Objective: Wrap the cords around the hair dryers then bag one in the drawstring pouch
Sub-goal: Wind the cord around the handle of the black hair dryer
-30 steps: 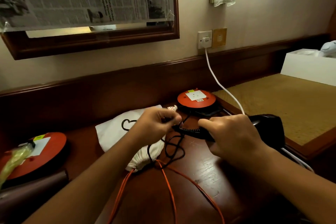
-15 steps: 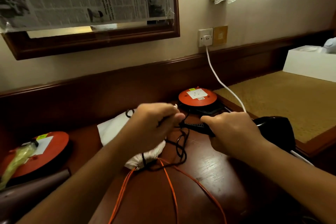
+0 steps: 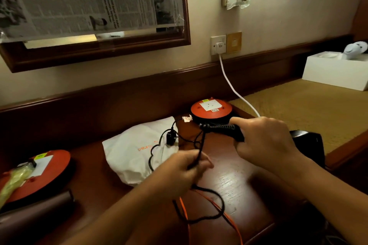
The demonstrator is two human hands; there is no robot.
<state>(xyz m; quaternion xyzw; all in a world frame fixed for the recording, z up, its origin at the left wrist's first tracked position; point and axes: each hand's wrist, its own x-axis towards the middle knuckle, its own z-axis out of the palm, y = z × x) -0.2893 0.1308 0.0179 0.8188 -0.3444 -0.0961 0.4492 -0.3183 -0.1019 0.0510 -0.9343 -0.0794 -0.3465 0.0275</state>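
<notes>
Head-worn camera looks forward and down, close over the desk [image 3: 229, 181].

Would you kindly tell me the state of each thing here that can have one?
hair dryer, handle gripped by right hand
black cord, unwrapped, pinched by left hand
drawstring pouch, lying on the desk
plug, unplugged, resting on the drawstring pouch
white cable, plugged into wall socket

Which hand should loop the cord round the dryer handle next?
Likely the left hand: it pinches the black cord hanging from the hair dryer, which the right hand grips by its handle.
</notes>
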